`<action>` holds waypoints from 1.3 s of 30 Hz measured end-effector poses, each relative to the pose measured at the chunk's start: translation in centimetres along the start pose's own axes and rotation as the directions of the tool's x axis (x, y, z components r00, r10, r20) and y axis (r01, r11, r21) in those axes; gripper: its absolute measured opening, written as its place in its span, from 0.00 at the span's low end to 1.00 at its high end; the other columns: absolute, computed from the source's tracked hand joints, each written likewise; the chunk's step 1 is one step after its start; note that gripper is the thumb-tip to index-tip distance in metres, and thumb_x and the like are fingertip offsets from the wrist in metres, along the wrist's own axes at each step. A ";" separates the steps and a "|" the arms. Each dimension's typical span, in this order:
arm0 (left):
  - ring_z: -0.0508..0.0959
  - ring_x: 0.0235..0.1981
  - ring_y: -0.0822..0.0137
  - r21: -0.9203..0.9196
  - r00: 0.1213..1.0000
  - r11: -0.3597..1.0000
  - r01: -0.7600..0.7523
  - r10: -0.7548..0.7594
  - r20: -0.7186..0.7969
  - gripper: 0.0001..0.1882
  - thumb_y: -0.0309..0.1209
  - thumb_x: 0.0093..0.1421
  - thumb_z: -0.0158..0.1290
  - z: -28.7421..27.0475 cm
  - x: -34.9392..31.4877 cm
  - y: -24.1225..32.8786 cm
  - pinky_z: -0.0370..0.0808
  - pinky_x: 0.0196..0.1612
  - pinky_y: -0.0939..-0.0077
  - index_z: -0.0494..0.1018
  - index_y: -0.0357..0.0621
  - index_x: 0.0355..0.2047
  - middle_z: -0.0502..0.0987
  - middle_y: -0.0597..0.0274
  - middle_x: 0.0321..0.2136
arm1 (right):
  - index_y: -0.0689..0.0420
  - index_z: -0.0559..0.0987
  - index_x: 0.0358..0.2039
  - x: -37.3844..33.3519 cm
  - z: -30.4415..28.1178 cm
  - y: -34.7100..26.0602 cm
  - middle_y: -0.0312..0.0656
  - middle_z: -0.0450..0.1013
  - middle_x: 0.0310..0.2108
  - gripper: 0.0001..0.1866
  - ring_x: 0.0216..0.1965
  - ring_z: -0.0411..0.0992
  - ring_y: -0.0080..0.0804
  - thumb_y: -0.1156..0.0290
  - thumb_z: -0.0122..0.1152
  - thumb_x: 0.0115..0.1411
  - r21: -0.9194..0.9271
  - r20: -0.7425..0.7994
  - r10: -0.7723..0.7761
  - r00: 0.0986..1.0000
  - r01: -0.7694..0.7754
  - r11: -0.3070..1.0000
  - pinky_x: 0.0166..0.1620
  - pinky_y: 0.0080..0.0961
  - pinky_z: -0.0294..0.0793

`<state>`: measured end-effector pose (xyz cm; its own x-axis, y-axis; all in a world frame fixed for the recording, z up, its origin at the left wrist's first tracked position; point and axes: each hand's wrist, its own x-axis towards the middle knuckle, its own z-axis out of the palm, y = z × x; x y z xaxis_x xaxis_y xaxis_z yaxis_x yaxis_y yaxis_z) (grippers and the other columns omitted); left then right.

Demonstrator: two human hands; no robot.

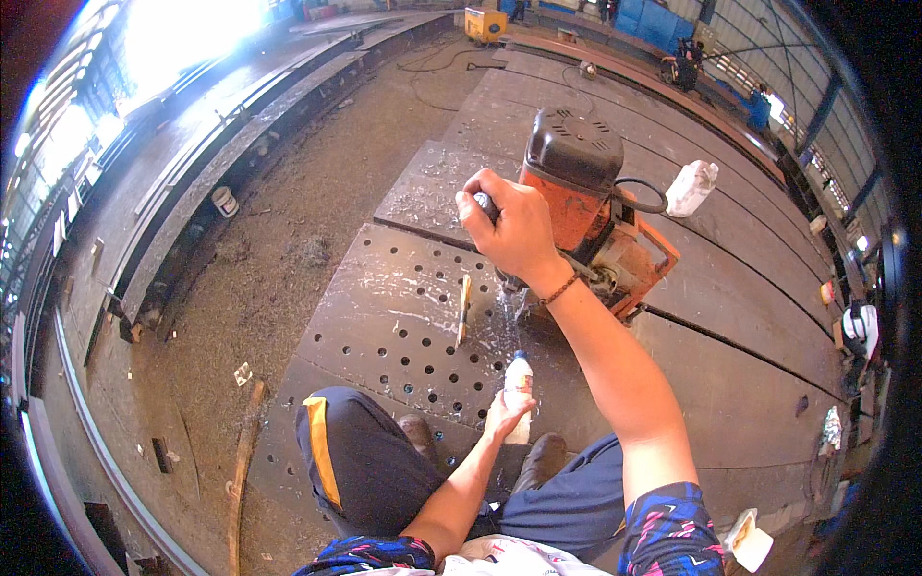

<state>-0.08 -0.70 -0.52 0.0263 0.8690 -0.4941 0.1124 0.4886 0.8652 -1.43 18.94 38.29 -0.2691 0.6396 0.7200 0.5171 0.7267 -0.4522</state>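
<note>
An orange magnetic drill (574,158) with a black motor cap stands on a steel plate (336,331) that has several drilled holes. My right hand (519,228) is closed round a dark knob (487,205) on the drill's feed handle. Lower down, my left hand (507,415) grips a clear plastic bottle (519,376) with a bluish cap, tilted toward the drill's cutter (511,283). Thin streams of liquid run between the bottle's tip and the cutter. A narrow pale stick (464,309) is left of the cutter. Where the cutter meets the plate is not clear.
More steel plates (711,374) with gaps between them extend right and away. A white jug (691,188) stands beyond the drill, near its black cable. Metal shavings cover the dirt floor (279,259) on the left, by a wooden stick (245,461). My crossed legs (375,451) are close to the plate.
</note>
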 end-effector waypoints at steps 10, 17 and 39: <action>0.74 0.56 0.51 0.095 0.972 0.968 -0.232 0.228 0.052 0.48 0.37 0.44 0.67 0.2 -1.8 4.1 0.72 0.59 0.60 0.59 0.48 0.65 0.74 0.47 0.54 | 0.54 0.75 0.29 0.1 0.1 0.0 0.48 0.75 0.19 0.11 0.22 0.76 0.49 0.60 0.61 0.59 -0.009 -0.014 -0.012 1.000 0.012 1.000 0.26 0.41 0.72; 0.72 0.56 0.45 0.327 0.894 0.835 -0.442 0.439 0.089 0.40 0.32 0.47 0.61 0.3 -1.8 3.0 0.70 0.60 0.58 0.63 0.45 0.63 0.74 0.48 0.54 | 0.55 0.76 0.29 0.1 0.3 -0.1 0.48 0.74 0.19 0.10 0.21 0.75 0.46 0.62 0.61 0.59 -0.023 -0.012 -0.024 1.000 0.024 0.999 0.26 0.38 0.72; 0.64 0.62 0.44 0.694 0.968 0.675 -0.252 0.175 0.182 0.39 0.33 0.51 0.62 -2.9 -3.5 0.4 0.65 0.63 0.48 0.61 0.48 0.64 0.64 0.50 0.63 | 0.54 0.73 0.32 -0.7 0.6 -0.8 0.44 0.74 0.23 0.16 0.26 0.76 0.46 0.54 0.62 0.60 -0.048 -0.083 -0.026 0.996 0.022 0.999 0.28 0.41 0.73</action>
<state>-3.04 -3.34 1.79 0.2257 0.9122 -0.3421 0.7581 0.0561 0.6498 -2.13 18.08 37.80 -0.2143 0.5971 0.7730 0.5497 0.7279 -0.4099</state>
